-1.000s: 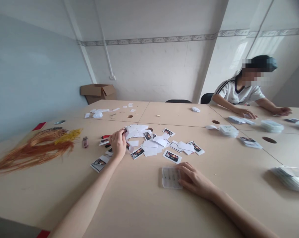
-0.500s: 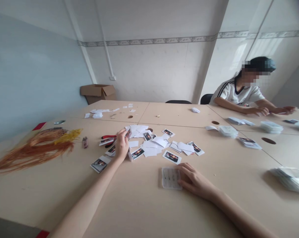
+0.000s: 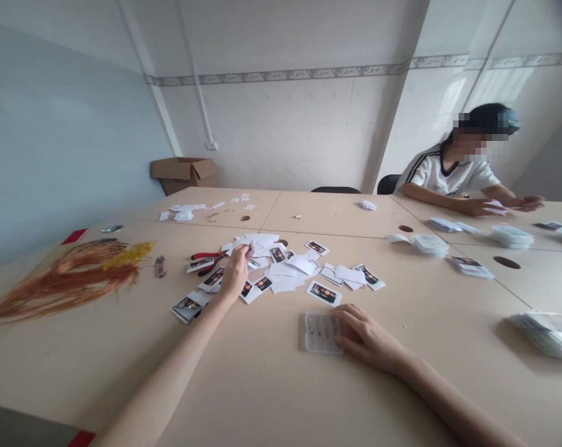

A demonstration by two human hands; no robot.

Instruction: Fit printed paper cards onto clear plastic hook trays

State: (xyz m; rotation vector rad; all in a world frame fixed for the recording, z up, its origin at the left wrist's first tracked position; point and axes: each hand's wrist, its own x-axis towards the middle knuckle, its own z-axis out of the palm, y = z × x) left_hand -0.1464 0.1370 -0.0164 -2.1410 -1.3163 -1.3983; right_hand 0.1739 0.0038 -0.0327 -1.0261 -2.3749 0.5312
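the clear box (image 3: 321, 333) lies flat; white and picture-printed cards (image 3: 283, 273) lie scattered and overlapping beyond it.

The right hand (image 3: 365, 335) hides one side of the clear box (image 3: 314, 321). The contents (image 3: 319, 334) are too small to tell.

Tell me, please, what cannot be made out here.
Head view:
Left hand: its grip, hidden by the back of the hand.
Box: right side, partly covered by the right hand.
Dark bits inside: too small to identify.
Card just beyond the box: print too small to read.
Stack at far right: cut off by the picture's edge.
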